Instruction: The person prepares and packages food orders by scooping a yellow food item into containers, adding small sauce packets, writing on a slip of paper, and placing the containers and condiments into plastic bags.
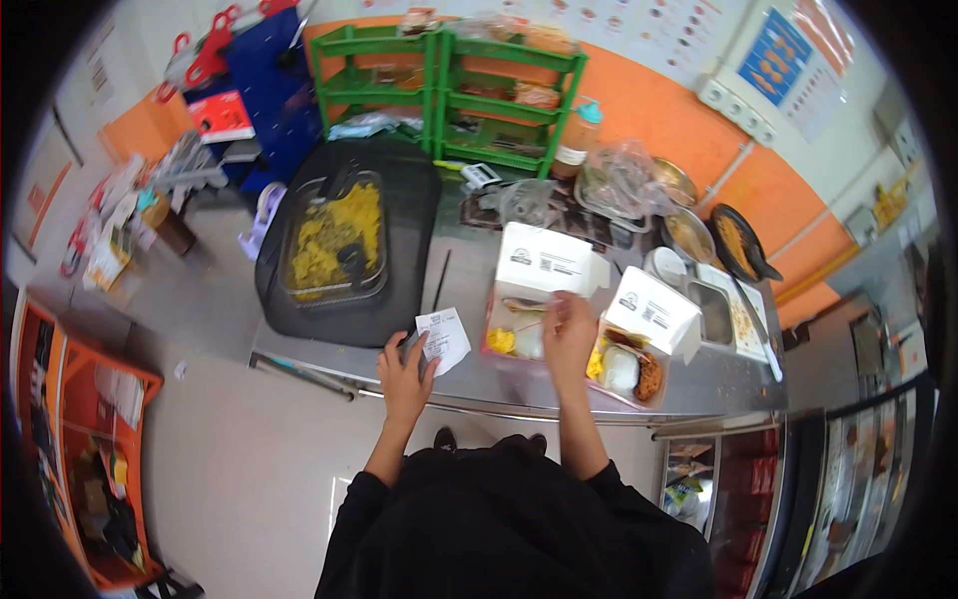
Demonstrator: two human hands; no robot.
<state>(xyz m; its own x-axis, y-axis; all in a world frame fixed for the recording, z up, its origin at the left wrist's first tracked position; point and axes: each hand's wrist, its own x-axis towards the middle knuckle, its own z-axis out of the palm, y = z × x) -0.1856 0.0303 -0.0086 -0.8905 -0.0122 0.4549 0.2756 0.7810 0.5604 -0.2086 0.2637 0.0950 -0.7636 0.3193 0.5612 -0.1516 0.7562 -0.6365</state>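
Note:
My left hand (408, 374) rests at the counter's front edge with its fingers on a paper receipt (443, 343) that bears print; whether it grips the paper I cannot tell. Over the left cardboard meal box (542, 258), lid raised, is my right hand (566, 329), slightly blurred, hiding part of the contents; its grip is unclear. Yellow food (500, 341) and a pale wrapped portion (529, 337) lie in that box. The right meal box (650, 311), lid up too, holds yellow food, a wrapped white portion (621, 370) and a fried brown piece (649, 376).
A glass dish of yellow food (337, 239) stands on a black tray (412, 224) at left. Green shelf racks (441, 97) stand behind. A squeeze bottle (576, 142), plastic bags, metal bowls (687, 232), a black mortar (737, 239) and a long-handled utensil (757, 329) are further right.

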